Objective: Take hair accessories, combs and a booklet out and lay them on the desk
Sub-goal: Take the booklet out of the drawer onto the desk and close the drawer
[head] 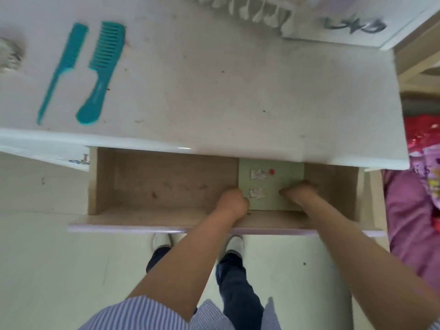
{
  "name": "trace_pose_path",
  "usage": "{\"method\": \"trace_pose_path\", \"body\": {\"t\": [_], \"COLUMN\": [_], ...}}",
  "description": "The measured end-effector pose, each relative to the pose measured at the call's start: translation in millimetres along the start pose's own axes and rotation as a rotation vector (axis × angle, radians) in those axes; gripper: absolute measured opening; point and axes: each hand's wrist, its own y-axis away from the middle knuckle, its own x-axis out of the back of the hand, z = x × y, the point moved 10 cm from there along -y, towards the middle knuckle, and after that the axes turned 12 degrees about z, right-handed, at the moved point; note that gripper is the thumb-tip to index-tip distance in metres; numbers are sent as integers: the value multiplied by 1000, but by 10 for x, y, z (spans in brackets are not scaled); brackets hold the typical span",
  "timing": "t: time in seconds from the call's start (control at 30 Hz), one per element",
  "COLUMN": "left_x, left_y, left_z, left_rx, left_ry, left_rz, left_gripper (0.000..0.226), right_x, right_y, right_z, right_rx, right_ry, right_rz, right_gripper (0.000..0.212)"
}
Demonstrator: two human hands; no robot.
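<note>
White desk [214, 86] fills the upper view, with a drawer [154, 182] pulled open beneath its front edge. Two teal combs lie on the desk at far left: a tail comb [62, 70] and a wide-tooth comb [100, 72], side by side, apart. Inside the drawer, at its right, lies a pale green booklet [271, 184], flat on the bottom, part under the desk edge. Left hand [232, 202] curls closed at its left edge; right hand [298, 189] rests fingers-down on its right side. Whether either has a firm pinch, I cannot tell. It looks thin, light and bendy, so lifting by both side edges should suit. Small stickers and a red dot mark its cover; no writing is legible.
</note>
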Motion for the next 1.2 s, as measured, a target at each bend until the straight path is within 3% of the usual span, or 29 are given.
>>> {"method": "trace_pose_path", "body": {"t": [0.17,0.33,0.53,0.63,0.7,0.83,0.93,1.03,1.13,1.2], "left_x": [-64,199,575,843,1052,1630,2000,2258,2383,2391], "left_y": [-86,-55,468,775,971,1337,1403,1145,761,553], "left_z": [-86,-230,-441,-591,-677,-826,-785,-661,-567,-535], "left_rx": [141,225,226,299,327,292,193,159,191,185], "left_ry": [87,87,0,67,151,505,636,682,1052,1084], "left_rz": [81,191,168,177,207,470,652,741,713,706], "left_gripper": [28,32,35,36,38,24,16,20,40,50], "right_x": [-155,-114,-80,59,165,572,942,1112,1084,932], "right_y": [-100,-78,432,754,989,1520,1633,1466,1249,1202], "right_z": [99,-21,-41,-195,-349,-812,-1167,-1443,-1558,-1643], "right_rx": [-98,-12,63,130,191,516,632,538,343,252], "right_ry": [-283,-424,-490,-514,-541,-639,-802,-1005,-1331,-1453], "right_rz": [-10,-150,-258,-262,-314,-352,-263,-260,-311,-360], "right_gripper": [96,55,45,30,35,28,23,28,30,27]}}
